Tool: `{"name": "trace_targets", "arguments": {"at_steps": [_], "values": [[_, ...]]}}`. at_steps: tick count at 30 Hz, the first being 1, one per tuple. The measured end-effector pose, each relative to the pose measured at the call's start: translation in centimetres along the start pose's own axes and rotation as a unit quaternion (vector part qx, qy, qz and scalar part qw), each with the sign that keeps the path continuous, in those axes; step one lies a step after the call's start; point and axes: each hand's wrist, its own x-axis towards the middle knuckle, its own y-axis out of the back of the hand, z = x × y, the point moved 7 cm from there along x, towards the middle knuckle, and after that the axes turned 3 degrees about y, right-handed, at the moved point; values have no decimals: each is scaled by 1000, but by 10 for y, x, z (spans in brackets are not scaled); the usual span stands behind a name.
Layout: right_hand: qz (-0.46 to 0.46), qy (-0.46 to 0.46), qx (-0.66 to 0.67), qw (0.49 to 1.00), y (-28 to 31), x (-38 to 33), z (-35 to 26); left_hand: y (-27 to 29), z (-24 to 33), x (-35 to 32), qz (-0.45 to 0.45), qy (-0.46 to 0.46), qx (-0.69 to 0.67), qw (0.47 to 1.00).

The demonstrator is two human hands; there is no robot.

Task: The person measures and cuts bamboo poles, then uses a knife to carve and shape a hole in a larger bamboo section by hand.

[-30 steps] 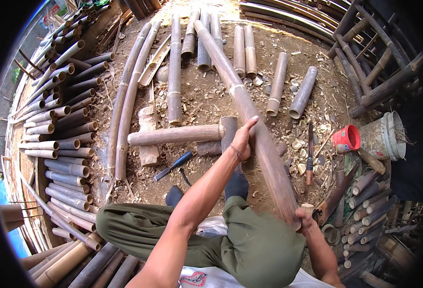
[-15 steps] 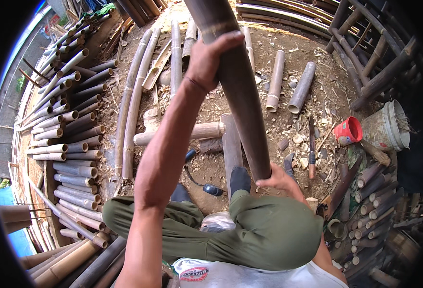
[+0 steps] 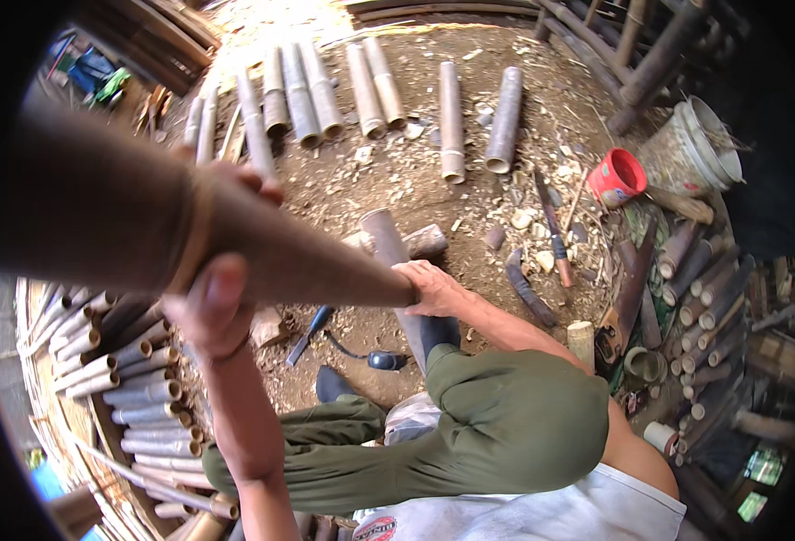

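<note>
A thick brown bamboo pole (image 3: 298,248) slants across in front of me, its far part raised toward the upper left and close to view. My left hand (image 3: 213,311) grips it from beneath beside a pale node ring, fingertips showing on the far side. Around its narrower, lower end closes my right hand (image 3: 434,290), just above my bent knee. Below the pole lies a shorter bamboo length (image 3: 382,233), partly hidden by it, with its near end by my foot. The pole's far end is out of view.
Cut bamboo tubes (image 3: 303,95) lie across the dirt ahead. A long knife (image 3: 555,230) and a curved dark piece (image 3: 528,290) are to the right, near a red bucket (image 3: 616,178) and a pale bucket (image 3: 690,149). Bamboo stacks (image 3: 150,392) line the left; another pile (image 3: 713,316) stands right.
The pole has swung from pointing ahead to pointing upper left, with my left hand carrying it leftward and turning. My right hand has stayed at the lower end, slightly higher and left. My view has shifted.
</note>
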Motion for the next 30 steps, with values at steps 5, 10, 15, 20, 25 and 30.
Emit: {"name": "trace_targets", "arguments": {"at_steps": [5, 10, 15, 20, 25, 30], "values": [[171, -368, -73, 911, 118, -106, 149, -5, 3, -33, -93, -78, -36, 992], [117, -682, -189, 697, 161, -277, 276, -22, 21, -55, 68, -92, -4, 993], [126, -562, -253, 777, 157, -263, 269, -29, 16, -64, 146, -102, 34, 983], [288, -468, -90, 830, 187, -245, 209, -16, 21, -66, 42, -49, 44, 997], [302, -458, 45, 835, 203, -214, 138, -1, 35, -69, 33, -13, 79, 996], [274, -408, 79, 867, 209, -198, 109, 11, 35, -79, 125, 65, 130, 981]]}}
